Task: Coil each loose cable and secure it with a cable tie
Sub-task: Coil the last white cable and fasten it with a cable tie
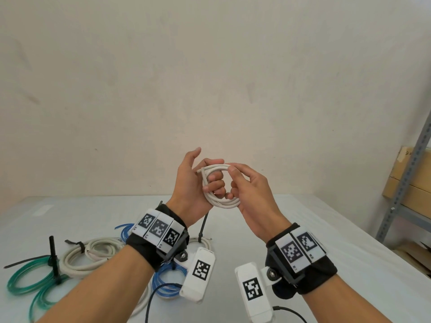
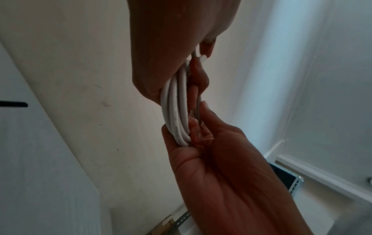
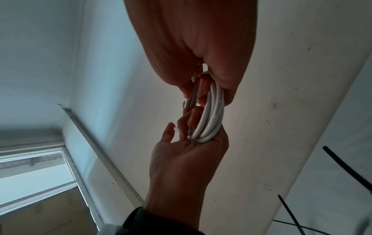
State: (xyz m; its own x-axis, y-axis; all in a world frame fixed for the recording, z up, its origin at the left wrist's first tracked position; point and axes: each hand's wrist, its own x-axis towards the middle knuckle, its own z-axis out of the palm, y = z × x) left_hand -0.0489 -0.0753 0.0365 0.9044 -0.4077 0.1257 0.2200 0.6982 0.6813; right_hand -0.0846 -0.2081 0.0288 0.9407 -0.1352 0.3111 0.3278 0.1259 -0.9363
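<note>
Now coiling the white cable (image 1: 219,183).
Left hand (image 1: 196,183) and right hand (image 1: 251,194) grip it; next, likely a tie round it.

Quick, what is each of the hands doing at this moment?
Left hand: fingers curled through the white cable coil, gripping it.
Right hand: pinching the same coil's other side between thumb and fingers.

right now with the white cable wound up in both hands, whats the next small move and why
Probably tuck the loose end flat against the white coil, while the left hand keeps its grip and the right hand pinches the top. The loops look fully wound, but no tie is on them yet; the free black cable tie lies on the table below.
</note>
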